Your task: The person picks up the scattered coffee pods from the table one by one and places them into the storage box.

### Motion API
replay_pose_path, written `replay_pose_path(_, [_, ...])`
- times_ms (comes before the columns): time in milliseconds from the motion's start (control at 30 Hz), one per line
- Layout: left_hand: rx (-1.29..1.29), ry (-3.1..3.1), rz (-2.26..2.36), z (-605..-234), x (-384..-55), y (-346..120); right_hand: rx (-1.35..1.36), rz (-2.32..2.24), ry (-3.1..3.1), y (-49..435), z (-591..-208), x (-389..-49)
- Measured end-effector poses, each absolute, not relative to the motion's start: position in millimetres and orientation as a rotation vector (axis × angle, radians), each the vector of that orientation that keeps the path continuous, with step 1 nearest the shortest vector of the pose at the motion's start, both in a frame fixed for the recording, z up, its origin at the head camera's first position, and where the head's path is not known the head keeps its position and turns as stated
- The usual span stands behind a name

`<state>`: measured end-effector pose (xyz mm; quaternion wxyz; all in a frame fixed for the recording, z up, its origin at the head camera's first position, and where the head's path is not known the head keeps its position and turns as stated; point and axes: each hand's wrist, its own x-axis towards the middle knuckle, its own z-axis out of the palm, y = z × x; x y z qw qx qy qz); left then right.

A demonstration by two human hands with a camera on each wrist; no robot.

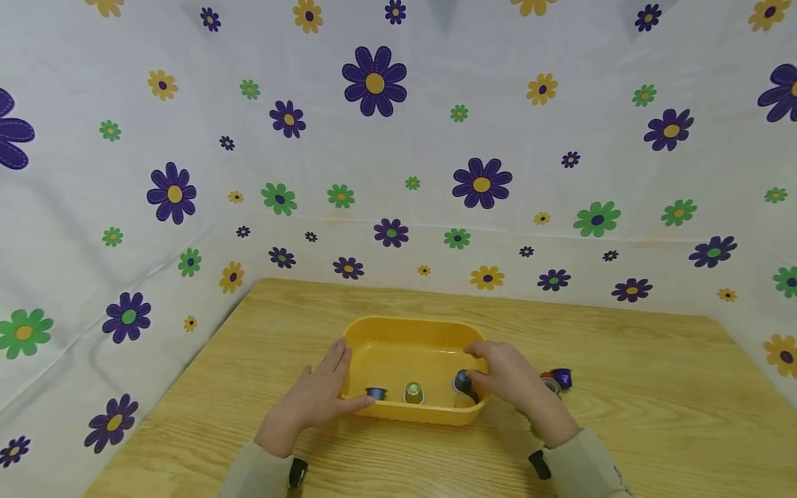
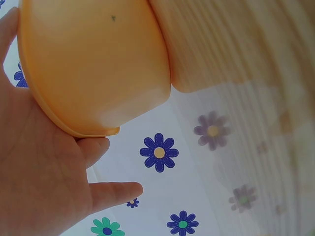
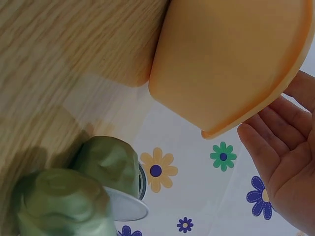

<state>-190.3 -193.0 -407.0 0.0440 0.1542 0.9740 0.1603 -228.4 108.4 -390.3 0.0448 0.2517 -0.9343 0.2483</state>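
Observation:
A yellow plastic tub (image 1: 411,415) stands on the wooden table with several coffee capsules inside. They include a blue capsule (image 1: 376,393), a green-gold capsule (image 1: 414,393) and a dark teal capsule (image 1: 461,381). My left hand (image 1: 314,398) rests on the tub's left end, fingers straight, thumb along the front rim. At the opposite end, my right hand (image 1: 507,373) grips the rim, its thumb reaching inside close to the teal capsule. Green capsules (image 3: 110,164) appear near that hand in the right wrist view. In the left wrist view, the tub's outer wall (image 2: 98,59) fills the top.
Right of the tub, beyond my right wrist, a purple capsule (image 1: 562,377) lies beside a reddish capsule (image 1: 551,382). A white cloth with printed flowers (image 1: 423,145) surrounds the table (image 1: 647,387) at the back and sides.

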Motion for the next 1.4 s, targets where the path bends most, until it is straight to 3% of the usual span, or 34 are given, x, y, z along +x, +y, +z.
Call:
replay_pose_path(1033, [0.489, 2.987, 0.467, -405.4, -189.9, -191.4, 0.711, 0.804, -2.836, 141.2, -382.5, -214.4])
replay_pose_path(1400, [0.500, 2.983, 0.472, -406.1, -189.6, -192.5, 0.818, 0.888, -2.753, 170.5, -380.7, -215.3])
